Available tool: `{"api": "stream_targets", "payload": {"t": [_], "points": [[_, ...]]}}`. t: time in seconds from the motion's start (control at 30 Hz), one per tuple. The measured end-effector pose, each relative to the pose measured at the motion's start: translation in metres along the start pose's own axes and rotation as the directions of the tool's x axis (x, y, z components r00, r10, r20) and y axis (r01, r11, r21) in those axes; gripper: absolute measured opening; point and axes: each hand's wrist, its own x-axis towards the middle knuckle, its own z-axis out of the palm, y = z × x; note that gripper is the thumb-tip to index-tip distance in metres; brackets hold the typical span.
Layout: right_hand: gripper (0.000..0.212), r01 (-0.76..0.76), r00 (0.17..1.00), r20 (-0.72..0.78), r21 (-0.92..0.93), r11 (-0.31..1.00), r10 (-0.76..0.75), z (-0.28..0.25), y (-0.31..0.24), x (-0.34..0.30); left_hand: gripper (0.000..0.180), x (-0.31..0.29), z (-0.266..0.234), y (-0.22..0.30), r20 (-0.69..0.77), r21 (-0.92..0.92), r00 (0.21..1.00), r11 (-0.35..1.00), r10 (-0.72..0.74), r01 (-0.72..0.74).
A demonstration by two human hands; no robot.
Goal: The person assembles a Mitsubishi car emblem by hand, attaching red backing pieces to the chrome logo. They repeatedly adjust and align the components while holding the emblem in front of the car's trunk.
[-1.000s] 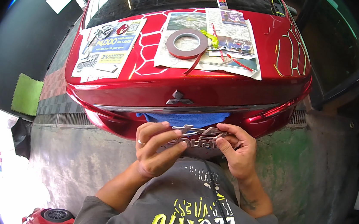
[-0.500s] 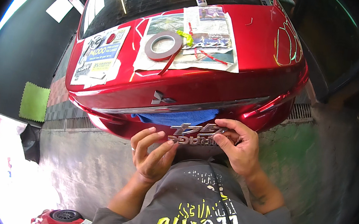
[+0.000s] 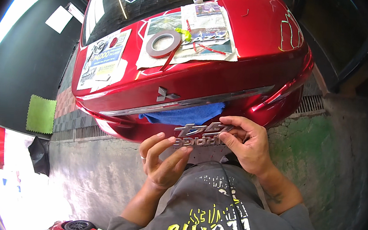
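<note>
At four o'clock: your right hand [image 3: 249,149], pinching the upper badge [image 3: 189,129]; at seven: your left hand [image 3: 164,162], loosely spread, contact unclear. Possible fault: badge slipping, from one-sided grip.

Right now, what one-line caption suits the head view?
Right hand holding silver lettering, left hand by its left end, behind a red car with a tape roll on newspaper.

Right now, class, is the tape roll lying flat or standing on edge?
Flat: the tape roll shows its broad round face, with newspaper visible through its centre.
</note>
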Motion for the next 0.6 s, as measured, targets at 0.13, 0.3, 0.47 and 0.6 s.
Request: {"api": "stream_targets", "payload": {"t": [0.13,0.3,0.47,0.6], "points": [[0.034,0.052,0.998,-0.022,-0.04,0.998,-0.053,0.015,-0.001,-0.016,0.034,-0.003,-0.013,0.003,-0.018,0.018,0.998,0.998,0.061,-0.061],[0.032,0.079,0.997,-0.019,-0.091,0.993,-0.081,0.043,-0.004,-0.04,0.032,-0.021,-0.043,0.003,-0.027,0.024,0.996,0.996,0.084,-0.083],[0.033,0.114,0.993,0.011,-0.193,0.975,-0.114,0.071,0.001,-0.076,0.034,-0.04,-0.075,0.008,-0.01,-0.005,0.993,0.993,0.118,-0.118],[0.037,0.097,0.995,0.027,-0.177,0.979,-0.093,0.098,-0.001,-0.102,0.034,-0.068,-0.1,0.015,-0.028,-0.03,0.993,0.993,0.111,-0.112]]}}
